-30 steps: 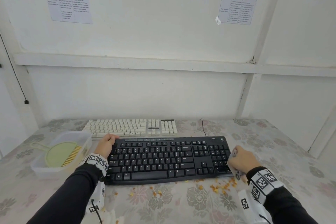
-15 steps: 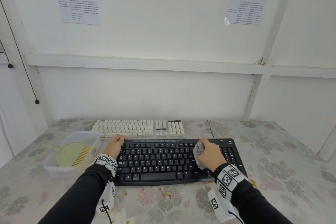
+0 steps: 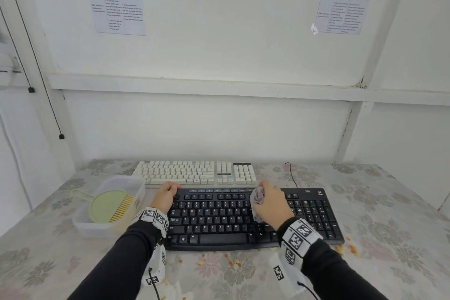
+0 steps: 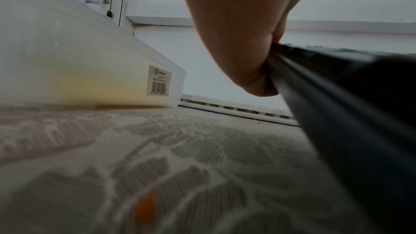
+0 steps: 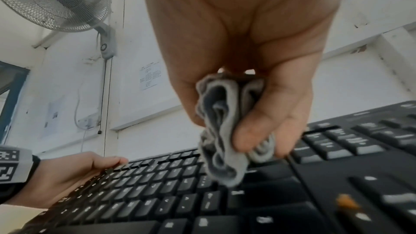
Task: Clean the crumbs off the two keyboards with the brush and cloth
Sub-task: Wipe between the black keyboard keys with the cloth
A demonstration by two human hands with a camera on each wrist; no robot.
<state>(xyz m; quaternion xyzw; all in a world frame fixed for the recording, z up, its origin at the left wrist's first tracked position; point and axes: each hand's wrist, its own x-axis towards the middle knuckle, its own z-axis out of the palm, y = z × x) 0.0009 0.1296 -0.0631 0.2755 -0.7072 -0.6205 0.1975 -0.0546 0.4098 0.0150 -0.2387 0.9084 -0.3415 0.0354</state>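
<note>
A black keyboard (image 3: 219,221) lies near the table's front, with a white keyboard (image 3: 194,172) behind it. My left hand (image 3: 168,193) grips the black keyboard's far left corner (image 4: 315,70), fingers curled over its edge (image 5: 108,165). My right hand (image 3: 267,202) holds a bunched grey cloth (image 3: 257,198) against the keys near the middle right; the right wrist view shows the cloth (image 5: 225,131) pinched between thumb and fingers just over the black keyboard (image 5: 157,193). One orange crumb (image 5: 346,201) sits on the keys. The green brush (image 3: 109,206) lies in a clear tub.
The clear plastic tub (image 3: 82,220) stands left of the black keyboard, close to my left wrist, and fills the left of the left wrist view (image 4: 78,60). Orange crumbs (image 3: 345,248) lie on the floral tablecloth by the keyboard's front right corner. A thin black cable (image 3: 291,173) runs back right.
My right hand with the cloth has swept from the keyboard's right end leftward onto the keys, then up toward the top rows. My left hand has kept its hold on the corner.
</note>
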